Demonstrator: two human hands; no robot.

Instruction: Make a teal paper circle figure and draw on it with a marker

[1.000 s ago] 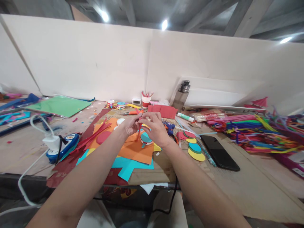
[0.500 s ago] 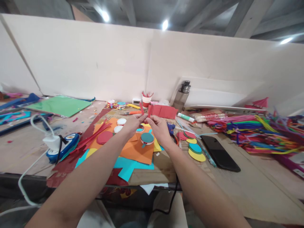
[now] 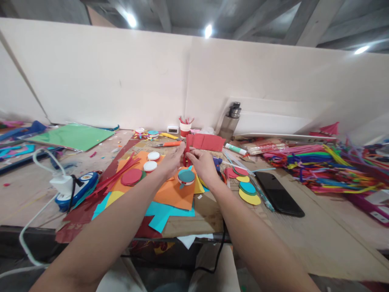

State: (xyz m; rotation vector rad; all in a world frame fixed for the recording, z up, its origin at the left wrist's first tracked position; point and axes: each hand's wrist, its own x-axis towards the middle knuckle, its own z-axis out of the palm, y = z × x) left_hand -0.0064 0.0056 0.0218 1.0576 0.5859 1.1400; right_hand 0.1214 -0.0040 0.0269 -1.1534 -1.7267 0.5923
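Observation:
My left hand (image 3: 172, 161) and my right hand (image 3: 203, 163) meet above the middle of the table, both pinched on a small red paper strip (image 3: 187, 149) that stands folded upright between the fingertips. Just below them a white lid with a teal paper disc (image 3: 186, 177) lies on an orange sheet (image 3: 176, 193). Two white lids (image 3: 152, 161) and a red paper circle (image 3: 131, 177) lie left of my left hand.
A black phone (image 3: 278, 193) lies to the right, beside teal and yellow paper circles (image 3: 248, 192). Heaps of coloured pipe cleaners (image 3: 328, 166) fill the far right. A white charger and blue tape dispenser (image 3: 73, 186) sit left; a green sheet (image 3: 74, 136), cup (image 3: 184, 128) and bottle (image 3: 229, 121) stand behind.
Both hands rose slightly and moved away from me, bringing the red strip from hanging down to folded upright between the fingertips. The view shifted a little.

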